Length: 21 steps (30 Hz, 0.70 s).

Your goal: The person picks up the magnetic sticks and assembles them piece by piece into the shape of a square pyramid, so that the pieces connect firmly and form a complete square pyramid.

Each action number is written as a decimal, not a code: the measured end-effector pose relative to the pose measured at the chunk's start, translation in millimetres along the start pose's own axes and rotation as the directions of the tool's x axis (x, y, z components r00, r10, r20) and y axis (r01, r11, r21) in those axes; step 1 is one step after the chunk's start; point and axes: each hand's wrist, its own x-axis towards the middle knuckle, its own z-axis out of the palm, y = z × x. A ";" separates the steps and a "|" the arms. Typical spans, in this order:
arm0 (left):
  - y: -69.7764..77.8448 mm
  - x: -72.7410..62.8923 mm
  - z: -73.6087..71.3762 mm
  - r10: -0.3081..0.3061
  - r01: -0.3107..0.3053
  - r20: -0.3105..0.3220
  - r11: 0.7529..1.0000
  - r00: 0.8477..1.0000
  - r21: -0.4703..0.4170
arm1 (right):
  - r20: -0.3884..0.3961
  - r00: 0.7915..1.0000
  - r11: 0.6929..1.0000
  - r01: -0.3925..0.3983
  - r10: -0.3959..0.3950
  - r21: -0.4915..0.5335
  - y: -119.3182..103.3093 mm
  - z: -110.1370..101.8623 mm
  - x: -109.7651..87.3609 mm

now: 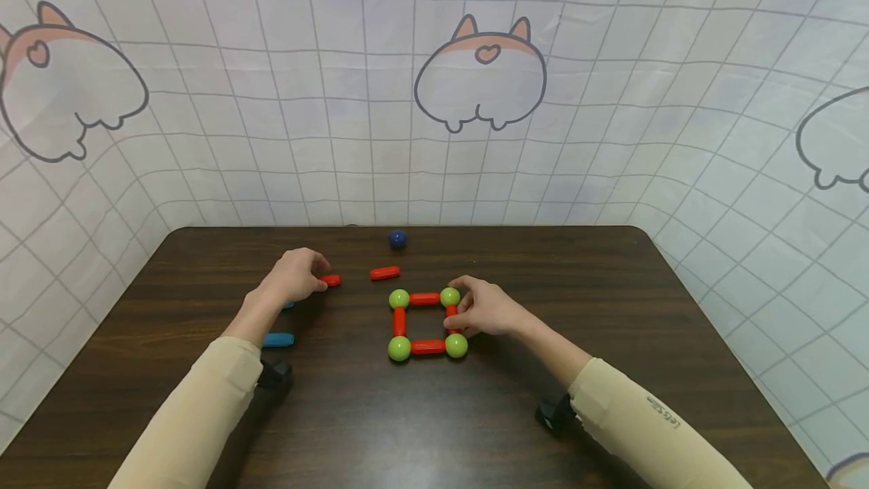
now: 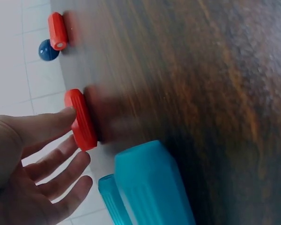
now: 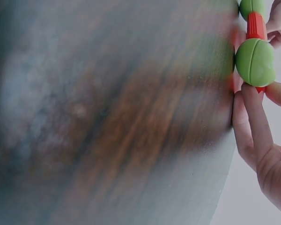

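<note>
In the head view, a square frame of red rods (image 1: pixel 428 347) joined by green balls (image 1: pixel 399 349) lies mid-table. My right hand (image 1: pixel 490 309) pinches its right-hand rod, with fingers curled at the frame's outer side. The right wrist view has those fingertips right beside a green ball (image 3: pixel 254 62); most of the gripped rod is hidden. Farther left, my left hand (image 1: pixel 296 276) pinches a loose red rod (image 2: pixel 82 123) near one end. Its thumb lies across the rod, while the other fingers spread loosely below it in the left wrist view.
Two blue rods (image 1: pixel 278 339) lie near the left forearm, one partly covered by it. Another red rod (image 1: pixel 385 272) lies behind the frame, and a dark blue ball (image 1: pixel 397 239) sits near the back edge. A tiled-pattern curtain (image 1: pixel 326 96) hangs behind the table (image 1: pixel 421 429).
</note>
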 end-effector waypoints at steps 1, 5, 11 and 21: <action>-0.3 1.0 0.4 -0.002 0.002 0.003 1.000 1.000 0.005 | 0.000 1.000 1.000 0.000 0.000 -0.001 0.1 0.0 0.0; -1.3 4.9 2.8 -0.006 0.006 0.002 1.000 1.000 0.030 | -0.003 1.000 1.000 0.000 0.000 0.002 0.8 0.0 0.3; -2.4 7.4 3.8 -0.004 0.004 -0.003 0.999 1.000 0.037 | -0.001 1.000 1.000 -0.001 0.001 0.001 0.8 0.2 1.4; -5.0 3.8 4.2 0.025 -0.025 -0.021 1.000 0.999 0.007 | 0.018 1.000 1.000 -0.001 0.001 0.003 -1.0 -1.5 0.3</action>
